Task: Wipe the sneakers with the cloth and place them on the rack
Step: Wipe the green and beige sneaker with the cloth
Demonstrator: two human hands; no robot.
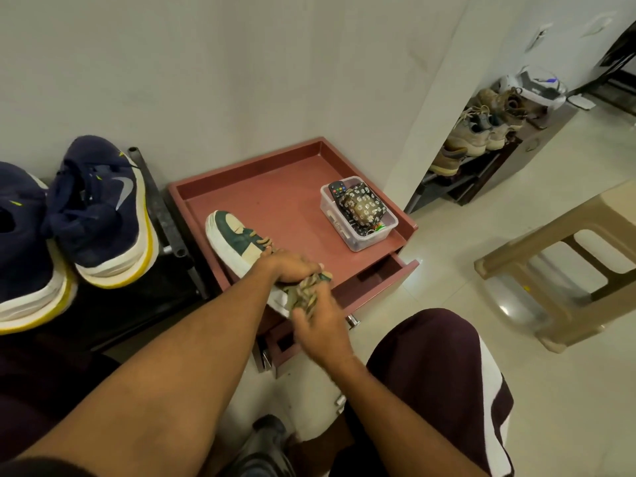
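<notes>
Green sneaker [237, 241] lying on the red-brown, raised-rim top of a low cabinet [275, 187], close to the front left corner, toe toward the left edge, heel out past the front edge. Dark green upper with cream panels over the toe and along the side, tan laces, thick white sole smudged grey around the toe. Left hand [292, 268] over the heel end, fingers curled down around the collar, gripping it. Right hand [321, 327] just below, blurred, fingers closed around a bunched olive-and-tan cloth [306, 296] touching the sneaker's heel. Beneath the hands, top drawer [378, 273] pulled partly out. Near the right edge of the cabinet top, a clear plastic box [375, 235] holding a remote [335, 191] and a flower-print pouch [361, 204]. To the left, touching the wall, a black rack [172, 215] carrying two navy sneakers [99, 211] side by side, white soles trimmed in yellow. On the pale floor to the right, well apart, a beige plastic stool [568, 256].
</notes>
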